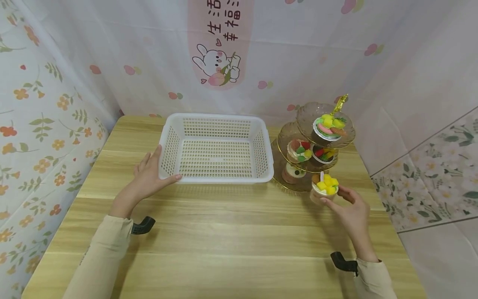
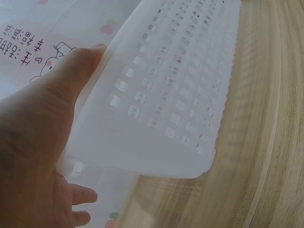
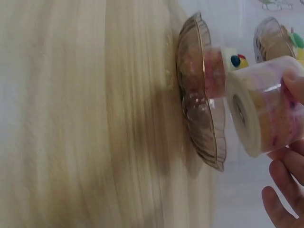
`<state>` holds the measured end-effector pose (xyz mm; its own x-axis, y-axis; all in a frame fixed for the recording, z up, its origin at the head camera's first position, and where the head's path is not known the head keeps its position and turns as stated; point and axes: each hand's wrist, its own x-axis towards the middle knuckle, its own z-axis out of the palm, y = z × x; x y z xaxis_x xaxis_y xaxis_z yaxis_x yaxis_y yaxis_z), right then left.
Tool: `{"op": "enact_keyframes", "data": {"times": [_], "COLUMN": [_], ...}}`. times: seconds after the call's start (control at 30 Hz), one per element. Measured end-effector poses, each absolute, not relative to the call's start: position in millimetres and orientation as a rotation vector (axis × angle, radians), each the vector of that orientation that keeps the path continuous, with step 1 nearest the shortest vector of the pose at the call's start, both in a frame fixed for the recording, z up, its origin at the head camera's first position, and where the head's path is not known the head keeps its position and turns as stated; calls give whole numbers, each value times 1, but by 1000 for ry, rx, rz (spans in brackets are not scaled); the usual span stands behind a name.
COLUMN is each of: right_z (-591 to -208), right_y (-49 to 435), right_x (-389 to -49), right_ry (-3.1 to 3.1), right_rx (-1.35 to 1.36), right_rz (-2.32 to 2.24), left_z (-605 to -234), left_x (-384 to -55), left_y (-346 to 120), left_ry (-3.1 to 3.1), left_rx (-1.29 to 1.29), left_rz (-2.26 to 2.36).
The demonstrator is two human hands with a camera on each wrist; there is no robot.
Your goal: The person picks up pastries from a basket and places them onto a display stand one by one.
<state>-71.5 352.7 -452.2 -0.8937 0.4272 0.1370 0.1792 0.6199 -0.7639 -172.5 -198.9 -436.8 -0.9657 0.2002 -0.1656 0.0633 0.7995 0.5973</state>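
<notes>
My right hand (image 1: 352, 209) holds a small cake cup (image 1: 324, 187) topped with yellow cubes, thumb on one side and fingers on the other. In the right wrist view the cup (image 3: 266, 107) is tilted, its round base showing, pink and tan layers through the clear side. It is just in front of a tiered clear stand (image 1: 287, 180) with gold rims. My left hand (image 1: 147, 176) rests spread around the near left corner of a white plastic basket (image 1: 216, 180), thumb along the front rim. The basket holds nothing visible.
On the stand sit a top cake cup (image 1: 328, 128), a berry-topped cup (image 1: 299, 150), a darker cup (image 1: 323, 153) and a lower one (image 1: 293, 172). A gold finial (image 1: 340, 104) rises above them. A printed curtain (image 1: 149, 50) hangs behind the wooden table (image 1: 231, 236).
</notes>
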Motion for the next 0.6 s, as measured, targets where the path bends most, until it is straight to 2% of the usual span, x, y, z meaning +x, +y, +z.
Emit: {"op": "enact_keyframes", "data": {"times": [0.6], "right_z": [-452], "right_y": [363], "right_x": [-78], "right_ry": [-2642], "right_rx": [-407], "right_rz": [1029], "left_z": [-440], "left_x": [-173], "left_y": [-200], "left_ry": [2769], "left_rx": [201], "left_rz": [906]}}
